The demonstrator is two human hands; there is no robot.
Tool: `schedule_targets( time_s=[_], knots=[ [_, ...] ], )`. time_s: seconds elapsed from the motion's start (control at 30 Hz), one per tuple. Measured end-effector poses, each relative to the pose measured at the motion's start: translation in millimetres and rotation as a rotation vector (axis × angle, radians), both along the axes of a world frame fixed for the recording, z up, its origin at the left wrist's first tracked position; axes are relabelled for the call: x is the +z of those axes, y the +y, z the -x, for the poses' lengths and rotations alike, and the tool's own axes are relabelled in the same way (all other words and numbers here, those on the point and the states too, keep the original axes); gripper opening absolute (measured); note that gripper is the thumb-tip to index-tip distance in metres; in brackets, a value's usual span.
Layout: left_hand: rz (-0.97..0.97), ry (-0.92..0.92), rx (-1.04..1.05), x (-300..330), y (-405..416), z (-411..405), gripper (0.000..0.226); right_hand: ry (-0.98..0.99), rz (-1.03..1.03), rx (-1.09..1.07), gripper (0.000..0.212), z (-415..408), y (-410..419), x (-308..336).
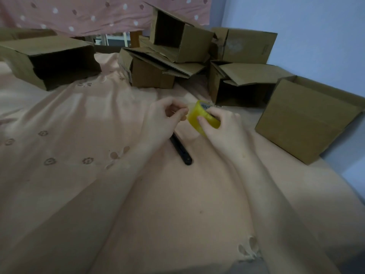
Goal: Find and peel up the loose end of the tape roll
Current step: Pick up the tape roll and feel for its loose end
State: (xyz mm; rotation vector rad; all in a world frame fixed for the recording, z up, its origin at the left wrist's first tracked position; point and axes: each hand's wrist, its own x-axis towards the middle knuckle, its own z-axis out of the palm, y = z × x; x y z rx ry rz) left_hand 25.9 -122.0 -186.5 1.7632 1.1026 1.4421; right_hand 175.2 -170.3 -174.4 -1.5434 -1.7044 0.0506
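Meanwhile right hand (pixel 223 129) clasps tape roll (pixel 199 117) near open cardboard boxes (pixel 296 119).

Yellow tape roll (pixel 199 117), brown boxes (pixel 304 119), peach floral sheet (pixel 79 135), black pen (pixel 182 153), pink dotted cloth (pixel 79 14).

Right hand (pixel 221 125) covers part of the tape roll (pixel 199 117); its loose end too blurred to tell

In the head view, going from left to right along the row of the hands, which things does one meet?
Left hand → yellow tape roll → right hand → upright cardboard box at the right edge.
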Motion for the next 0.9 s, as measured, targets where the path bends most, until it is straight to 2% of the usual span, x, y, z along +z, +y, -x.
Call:
schedule_targets(
  time_s=[0.13,0.33,0.57,0.73,0.9],
  knots=[
    [0.021,0.017,0.017,7,-5,-1,0.010,-0.049,-0.015,-0.018,0.020,1,-1,2],
    [0.012,0.096,0.052,15,-13,1,0.005,-0.157,-0.056,-0.074,0.022,5,1,2],
    [-0.031,0.134,0.071,20,-21,1,0.016,-0.243,-0.101,-0.127,0.026,4,1,2],
    [-0.103,0.153,0.043,20,-29,-1,0.018,-0.233,-0.060,-0.182,0.025,-2,3,4],
    [-0.093,0.146,0.051,17,-23,6,0.026,-0.228,-0.043,-0.150,0.027,-1,2,3]
  ],
)
